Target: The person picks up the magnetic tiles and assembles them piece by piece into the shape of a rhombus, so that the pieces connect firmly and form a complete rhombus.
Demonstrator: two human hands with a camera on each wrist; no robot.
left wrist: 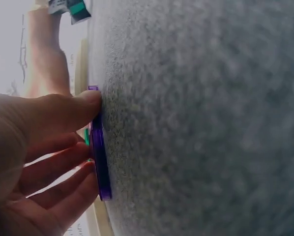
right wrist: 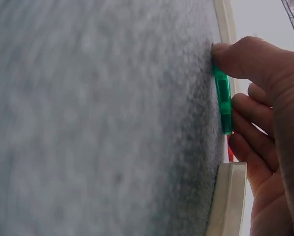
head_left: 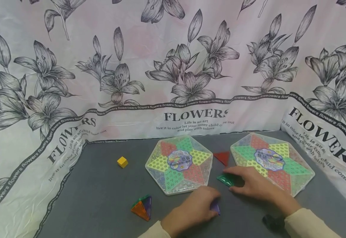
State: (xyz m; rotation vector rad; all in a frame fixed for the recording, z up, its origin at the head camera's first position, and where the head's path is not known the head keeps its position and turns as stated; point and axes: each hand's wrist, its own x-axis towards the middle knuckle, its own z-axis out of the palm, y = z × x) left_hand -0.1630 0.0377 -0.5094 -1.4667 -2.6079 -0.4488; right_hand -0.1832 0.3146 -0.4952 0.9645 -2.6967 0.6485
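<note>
The worktop [head_left: 101, 191] is covered in fuzzy, matt grey felt. The purple tile [left wrist: 100, 152] and green tile [right wrist: 222, 101] are shiny see-through plastic. Behind the worktop hangs soft printed cloth [head_left: 149, 66].

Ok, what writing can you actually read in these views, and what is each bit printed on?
"FLOWERS": large letters on the floral cloth backdrop, at centre, left and right.
"Life is an art / live it in color let your inner child come out / and play with colors": under it, partly creased.
"flowers flowers": repeated along the cloth's dark band.
Round centre labels on the left hexagonal game board and right hexagonal game board: too small to read.
</note>
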